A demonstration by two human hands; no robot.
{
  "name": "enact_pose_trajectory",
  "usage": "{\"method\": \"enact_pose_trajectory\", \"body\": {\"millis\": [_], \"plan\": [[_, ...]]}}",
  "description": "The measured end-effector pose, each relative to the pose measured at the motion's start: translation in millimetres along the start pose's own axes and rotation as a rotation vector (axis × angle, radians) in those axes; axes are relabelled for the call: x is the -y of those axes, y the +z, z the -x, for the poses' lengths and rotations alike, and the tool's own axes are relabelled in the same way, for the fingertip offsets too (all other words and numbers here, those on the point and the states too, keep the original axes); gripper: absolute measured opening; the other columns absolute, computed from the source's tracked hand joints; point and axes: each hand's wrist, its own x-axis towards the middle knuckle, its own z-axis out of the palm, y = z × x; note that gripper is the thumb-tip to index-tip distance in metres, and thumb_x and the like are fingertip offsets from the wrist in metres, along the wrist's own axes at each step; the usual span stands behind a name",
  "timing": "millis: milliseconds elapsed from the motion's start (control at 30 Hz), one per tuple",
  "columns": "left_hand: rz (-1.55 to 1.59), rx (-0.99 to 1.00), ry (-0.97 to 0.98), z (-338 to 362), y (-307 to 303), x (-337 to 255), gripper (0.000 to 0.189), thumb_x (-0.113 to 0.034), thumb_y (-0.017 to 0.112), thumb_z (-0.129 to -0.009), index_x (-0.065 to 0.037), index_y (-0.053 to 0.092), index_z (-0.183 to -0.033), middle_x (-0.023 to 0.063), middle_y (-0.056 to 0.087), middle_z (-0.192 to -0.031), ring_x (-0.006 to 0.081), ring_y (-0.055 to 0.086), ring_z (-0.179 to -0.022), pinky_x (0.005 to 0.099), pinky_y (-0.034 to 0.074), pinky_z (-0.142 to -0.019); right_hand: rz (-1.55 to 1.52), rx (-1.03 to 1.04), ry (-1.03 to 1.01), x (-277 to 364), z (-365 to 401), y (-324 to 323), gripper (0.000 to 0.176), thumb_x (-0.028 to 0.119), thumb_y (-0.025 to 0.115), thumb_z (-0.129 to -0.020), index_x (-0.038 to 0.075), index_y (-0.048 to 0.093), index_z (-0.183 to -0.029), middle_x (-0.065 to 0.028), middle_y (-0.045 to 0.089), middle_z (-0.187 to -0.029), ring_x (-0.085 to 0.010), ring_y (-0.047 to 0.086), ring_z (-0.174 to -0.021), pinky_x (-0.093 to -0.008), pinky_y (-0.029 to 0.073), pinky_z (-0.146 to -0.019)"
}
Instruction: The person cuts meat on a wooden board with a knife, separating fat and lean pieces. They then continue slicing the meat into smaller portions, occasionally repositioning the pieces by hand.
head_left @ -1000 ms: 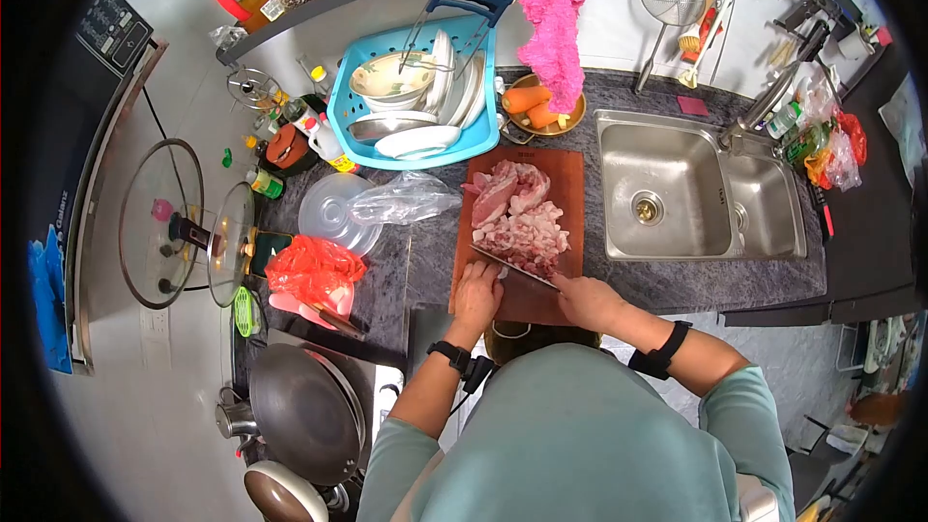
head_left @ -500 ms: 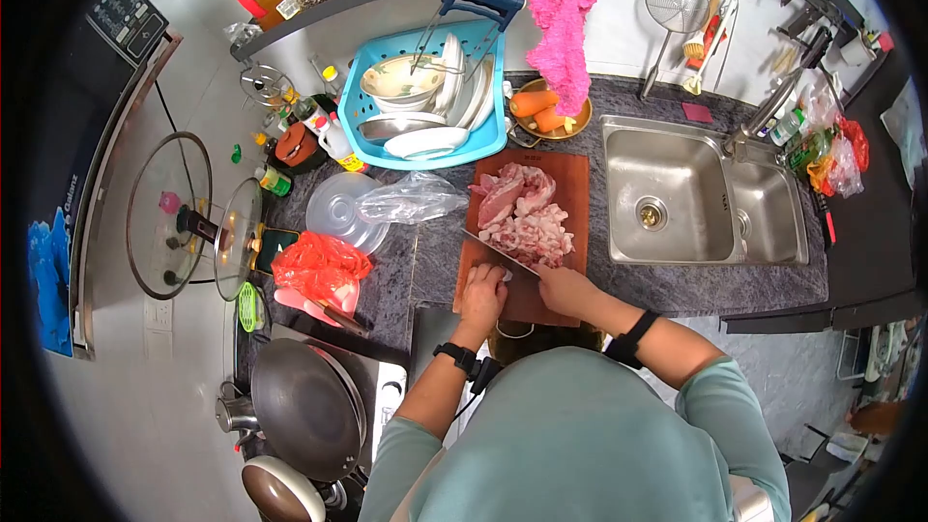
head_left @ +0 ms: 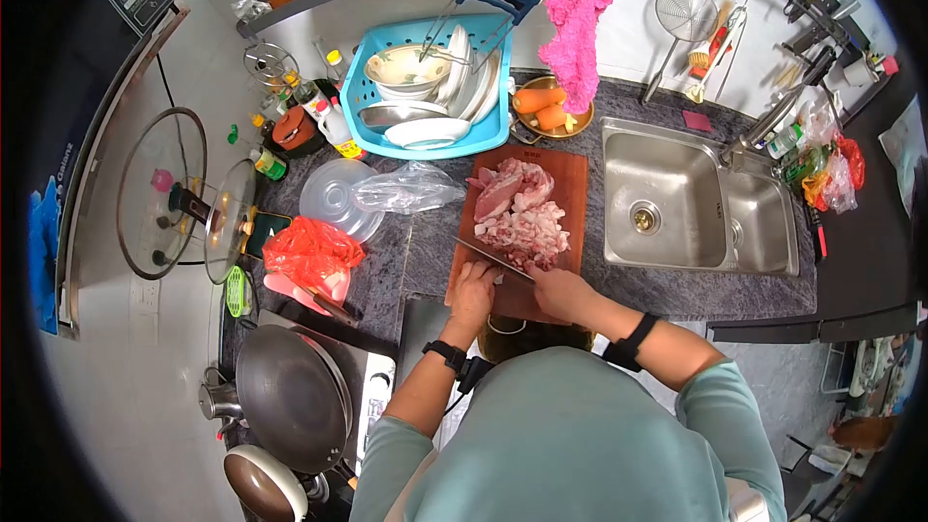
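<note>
My right hand (head_left: 563, 294) is closed round the handle of a kitchen knife (head_left: 491, 258). The blade points left across the wooden cutting board (head_left: 570, 169), along the near edge of the meat. Just on the near side of the blade, my left hand (head_left: 473, 292) rests on the board with its fingers curled. A small pale bit shows by its thumb, but what lies under the fingers is hidden. Beyond the knife, chopped raw meat (head_left: 527, 230) is heaped, with larger uncut pieces of meat (head_left: 510, 186) behind it.
A blue dish rack (head_left: 350, 97) stands behind the board, next to a bowl with carrots (head_left: 537, 100). The sink (head_left: 667, 188) is to the right. On the left are a plastic bag (head_left: 411, 188), a red bag (head_left: 311, 249) and a wok (head_left: 290, 396) on the stove.
The view has shifted a little. Both hands and the knife keep nearly the same place over the board, and the meat heap looks much the same.
</note>
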Motion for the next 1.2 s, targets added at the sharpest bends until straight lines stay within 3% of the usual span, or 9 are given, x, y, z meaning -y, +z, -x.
{"method": "enact_pose_trajectory", "body": {"millis": [333, 433, 500, 533, 700, 1000, 1100, 1167, 1200], "plan": [[0.041, -0.002, 0.081, 10, 9, 28, 0.028, -0.008, 0.065, -0.077, -0.011, 0.071, -0.105, 0.0112, 0.066, -0.117, 0.0323, 0.059, -0.109, 0.0446, 0.047, -0.096, -0.057, -0.007, -0.120, 31, 10, -29, 0.036, 0.039, 0.060, -0.088, 0.007, 0.069, -0.103, -0.0208, 0.071, -0.090, -0.0349, 0.071, -0.080, -0.0474, 0.056, -0.071], [0.110, -0.033, 0.111, -4, 8, 19, 0.024, -0.010, 0.070, -0.076, -0.008, 0.075, -0.099, 0.0153, 0.068, -0.112, 0.0351, 0.062, -0.101, 0.0448, 0.048, -0.091, -0.169, -0.334, -0.238, 21, 17, -6, 0.026, 0.036, 0.062, -0.086, 0.012, 0.070, -0.096, -0.0168, 0.070, -0.079, -0.0367, 0.068, -0.069, -0.0499, 0.055, -0.066], [0.099, -0.065, 0.167, -3, 14, 28, 0.020, -0.010, 0.069, -0.077, -0.007, 0.075, -0.095, 0.0147, 0.069, -0.104, 0.0350, 0.063, -0.096, 0.0441, 0.049, -0.089, -0.211, -0.367, 0.017, -4, -33, 63, 0.021, 0.023, 0.053, -0.090, 0.008, 0.067, -0.095, -0.0207, 0.069, -0.086, -0.0389, 0.068, -0.080, -0.0493, 0.054, -0.072], [0.151, 0.103, 0.212, -10, -22, -1, 0.030, -0.024, 0.065, -0.090, -0.003, 0.071, -0.112, 0.0273, 0.065, -0.108, 0.0423, 0.059, -0.099, 0.0482, 0.045, -0.092, -0.236, -0.319, -0.050, -11, -41, 76, 0.024, 0.022, 0.051, -0.091, 0.005, 0.066, -0.097, -0.0221, 0.069, -0.089, -0.0406, 0.068, -0.082, -0.0500, 0.054, -0.072], [0.067, 0.198, 0.333, -23, -44, -18, 0.025, -0.014, 0.064, -0.087, 0.005, 0.070, -0.104, 0.0267, 0.065, -0.101, 0.0437, 0.060, -0.094, 0.0492, 0.047, -0.088, -0.236, -0.068, -0.133, -13, -31, 38, 0.028, 0.021, 0.052, -0.092, 0.003, 0.060, -0.112, -0.0236, 0.067, -0.104, -0.0407, 0.066, -0.097, -0.0506, 0.052, -0.082], [0.096, 0.334, 0.302, -32, -57, -34, 0.024, -0.017, 0.065, -0.090, 0.003, 0.070, -0.103, 0.0253, 0.067, -0.104, 0.0398, 0.062, -0.099, 0.0445, 0.049, -0.090, -0.277, -0.188, -0.103, 1, -2, 25, 0.032, 0.022, 0.061, -0.088, 0.001, 0.062, -0.111, -0.0234, 0.069, -0.097, -0.0393, 0.067, -0.094, -0.0477, 0.052, -0.081], [0.191, 0.234, 0.289, -27, -9, 22, 0.017, -0.009, 0.067, -0.079, -0.006, 0.074, -0.095, 0.0162, 0.068, -0.099, 0.0370, 0.063, -0.094, 0.0427, 0.051, -0.086, -0.542, -0.122, -0.352, 21, 71, -53, 0.024, 0.022, 0.061, -0.086, 0.004, 0.066, -0.102, -0.0222, 0.070, -0.097, -0.0384, 0.067, -0.091, -0.0472, 0.053, -0.079], [0.012, 0.197, 0.239, -16, -9, 34, 0.024, -0.007, 0.068, -0.076, -0.005, 0.069, -0.100, 0.0169, 0.066, -0.105, 0.0395, 0.061, -0.100, 0.0442, 0.050, -0.088, -0.476, 0.114, -0.213, -1, 40, -33, 0.037, 0.024, 0.058, -0.087, 0.009, 0.058, -0.120, -0.0236, 0.069, -0.100, -0.0394, 0.066, -0.095, -0.0484, 0.052, -0.082], [-0.023, 0.269, 0.138, -16, -14, 28, 0.026, -0.007, 0.069, -0.075, -0.004, 0.068, -0.101, 0.0170, 0.065, -0.107, 0.0398, 0.060, -0.102, 0.0444, 0.049, -0.089, -0.332, -0.108, -0.158, -38, -12, 62, 0.041, 0.026, 0.057, -0.088, 0.012, 0.052, -0.126, -0.0242, 0.067, -0.106, -0.0425, 0.065, -0.097, -0.0529, 0.051, -0.084]]}}
